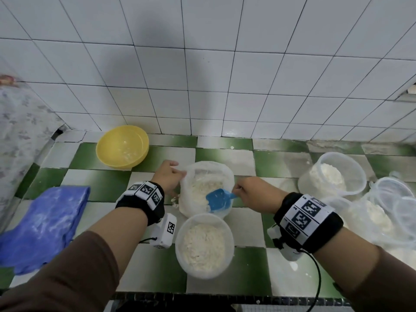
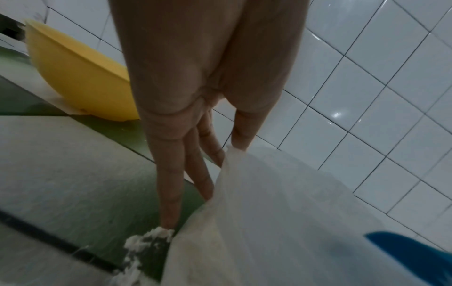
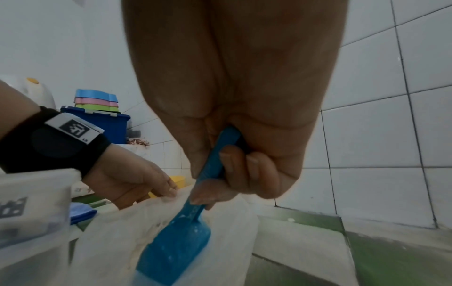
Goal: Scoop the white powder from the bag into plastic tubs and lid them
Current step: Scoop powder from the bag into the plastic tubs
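Scooping | translucent white plastic bag (image 1: 206, 188) of powder, frame centre | left hand (image 1: 167, 176) pinches its rim open | right hand (image 1: 252, 193) curled round small blue plastic scoop (image 1: 217, 199) inside bag | half-filled round clear tub (image 1: 203, 245) just below | advice: dig deep, lift level to avoid spilling.

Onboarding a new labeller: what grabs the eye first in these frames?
The blue scoop, gripped by the right hand, sits in the open bag of white powder at the counter's centre, while the left hand pinches the bag's rim. Nearest the person stands an unlidded tub heaped with powder. A yellow bowl stands by the wall at back left.
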